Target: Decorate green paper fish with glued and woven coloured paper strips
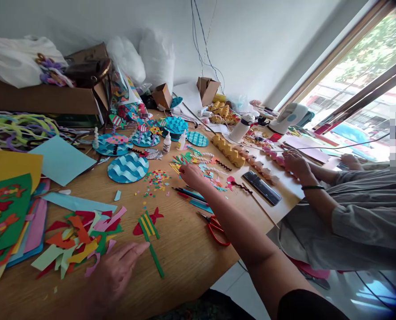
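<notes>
My left hand (119, 266) rests low over the table, fingers stretched out, its tips beside a green paper strip (157, 262). Just beyond them lies a red paper fish (156, 215) with green and yellow strips (147, 224) across its body. My right hand (193, 177) reaches forward to a pile of small paper strips (184, 159), fingers curled down by some yellow ones; what they pinch, if anything, is hidden. Under my right forearm are pencils (187, 194) and red-handled scissors (218, 231), blades parted.
Colourful paper scraps (81, 240) lie left, near stacked paper sheets (38, 222). Blue wavy discs (128, 167), glue bottles (167, 143) and paper dots (158, 178) lie farther back. On the right are a phone (262, 188) and another person's hand (296, 162) at egg-carton strips.
</notes>
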`<control>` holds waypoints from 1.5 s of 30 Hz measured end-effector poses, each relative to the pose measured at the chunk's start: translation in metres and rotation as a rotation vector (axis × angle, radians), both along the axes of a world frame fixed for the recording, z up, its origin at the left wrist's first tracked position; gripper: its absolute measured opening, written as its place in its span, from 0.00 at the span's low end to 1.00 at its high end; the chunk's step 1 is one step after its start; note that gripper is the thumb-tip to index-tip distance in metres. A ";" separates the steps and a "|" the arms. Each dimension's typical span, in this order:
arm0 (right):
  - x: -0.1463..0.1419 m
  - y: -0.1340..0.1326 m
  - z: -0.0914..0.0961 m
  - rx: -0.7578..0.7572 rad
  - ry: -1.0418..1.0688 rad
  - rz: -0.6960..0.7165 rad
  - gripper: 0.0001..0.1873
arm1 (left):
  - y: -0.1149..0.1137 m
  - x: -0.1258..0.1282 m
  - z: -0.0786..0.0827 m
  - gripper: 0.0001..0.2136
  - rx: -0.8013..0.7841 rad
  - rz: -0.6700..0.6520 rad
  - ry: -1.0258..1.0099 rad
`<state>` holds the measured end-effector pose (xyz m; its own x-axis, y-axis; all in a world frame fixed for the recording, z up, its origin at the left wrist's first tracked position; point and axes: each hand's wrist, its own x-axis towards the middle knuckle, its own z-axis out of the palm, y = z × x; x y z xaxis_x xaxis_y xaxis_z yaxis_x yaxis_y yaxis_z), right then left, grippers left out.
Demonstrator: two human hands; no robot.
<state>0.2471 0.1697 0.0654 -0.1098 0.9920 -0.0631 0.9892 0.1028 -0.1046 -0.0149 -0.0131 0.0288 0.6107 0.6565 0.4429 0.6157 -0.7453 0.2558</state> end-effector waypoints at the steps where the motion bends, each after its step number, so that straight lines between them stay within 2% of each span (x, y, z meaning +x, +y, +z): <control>1: 0.000 0.007 -0.002 0.002 -0.006 -0.013 0.15 | 0.001 -0.001 -0.002 0.16 0.006 -0.009 -0.010; 5: 0.008 0.026 -0.006 0.000 -0.028 -0.065 0.16 | 0.002 -0.003 -0.002 0.16 -0.034 0.008 -0.049; 9: 0.013 0.036 -0.008 -0.023 -0.035 -0.079 0.14 | 0.003 -0.005 0.008 0.15 -0.107 -0.013 -0.001; 12: 0.012 0.042 -0.011 -0.036 -0.038 -0.083 0.14 | 0.004 -0.007 0.012 0.15 -0.102 -0.021 0.016; 17: 0.010 0.050 -0.015 -0.062 -0.044 -0.099 0.13 | 0.004 -0.007 0.000 0.14 -0.059 0.000 0.014; 21: 0.011 0.053 -0.014 -0.085 -0.041 -0.096 0.13 | 0.004 -0.009 -0.007 0.14 -0.047 0.015 0.031; 29: 0.010 0.053 -0.012 -0.069 -0.024 -0.086 0.13 | 0.006 -0.010 0.002 0.14 -0.103 -0.023 0.021; 38: 0.010 0.054 -0.010 -0.043 -0.004 -0.112 0.12 | 0.004 -0.013 -0.016 0.15 -0.110 0.018 0.003; 45: 0.016 0.055 -0.007 -0.018 0.012 -0.131 0.12 | 0.006 -0.011 -0.007 0.15 -0.104 -0.028 0.020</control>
